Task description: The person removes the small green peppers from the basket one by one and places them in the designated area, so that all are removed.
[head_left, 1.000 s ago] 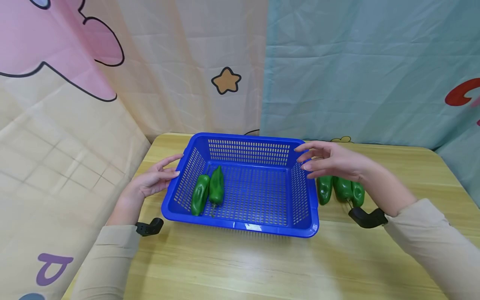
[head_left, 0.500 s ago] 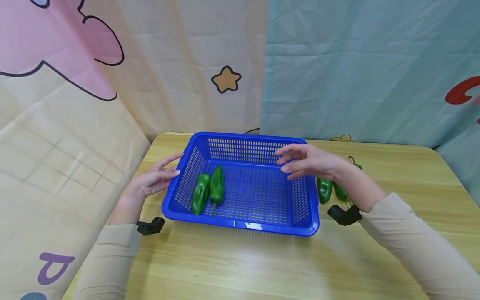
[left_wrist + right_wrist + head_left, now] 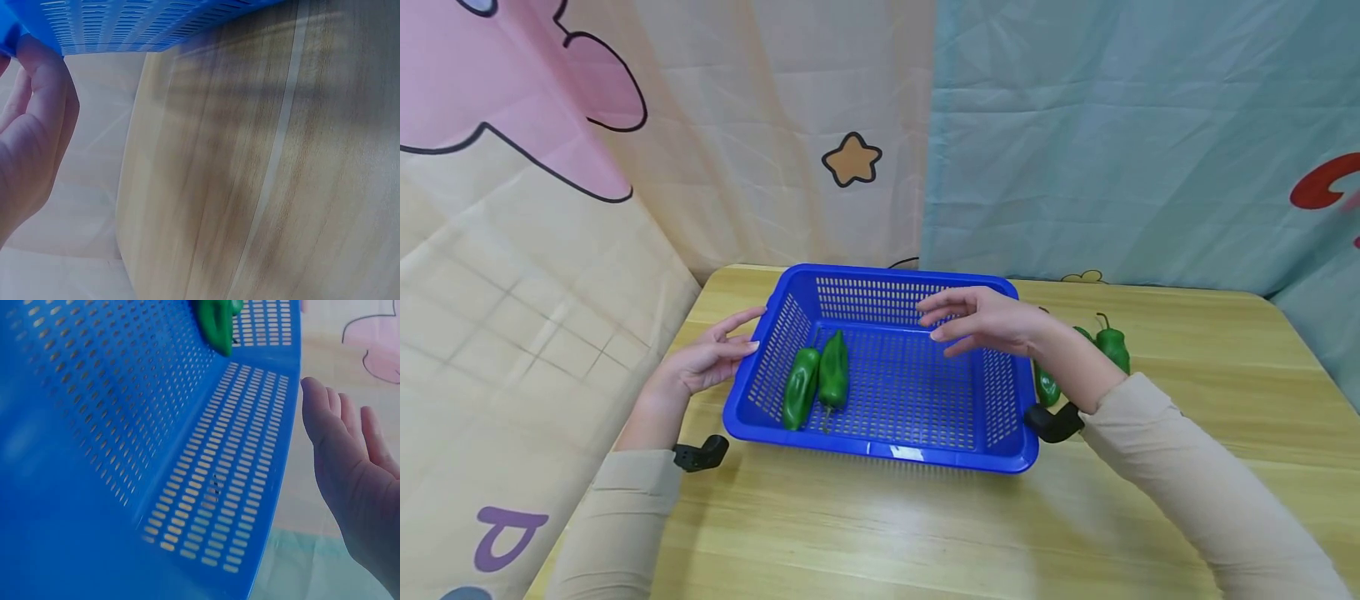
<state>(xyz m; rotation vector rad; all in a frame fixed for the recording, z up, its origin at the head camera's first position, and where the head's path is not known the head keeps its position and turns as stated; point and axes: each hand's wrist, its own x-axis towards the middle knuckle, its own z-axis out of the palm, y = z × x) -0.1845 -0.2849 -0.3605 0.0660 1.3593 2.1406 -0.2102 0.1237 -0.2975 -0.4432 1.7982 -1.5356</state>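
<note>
A blue slotted plastic basket (image 3: 906, 453) stands on the table. Inside it, towards the left, lie two green peppers, one glossy (image 3: 801, 390) and one pointed (image 3: 834, 372), side by side. My left hand (image 3: 711, 358) pinches the basket's left rim between thumb and fingers; the left wrist view has that hand (image 3: 37, 119) at the basket's corner. Over the basket's right half hovers my right hand (image 3: 992, 321), its fingers loosely bent around nothing. In the right wrist view the right hand (image 3: 356, 456) appears beyond the basket wall (image 3: 219, 469).
More green peppers (image 3: 1112, 346) lie on the wooden table (image 3: 880, 533) right of the basket, partly hidden by the right forearm. Printed curtains (image 3: 1075, 150) hang close behind and along the left side. Each wrist carries a black camera mount (image 3: 702, 453).
My right hand has moved left, from the basket's right edge to over its inside, with nothing in it. The left hand, the basket and the peppers have stayed in place.
</note>
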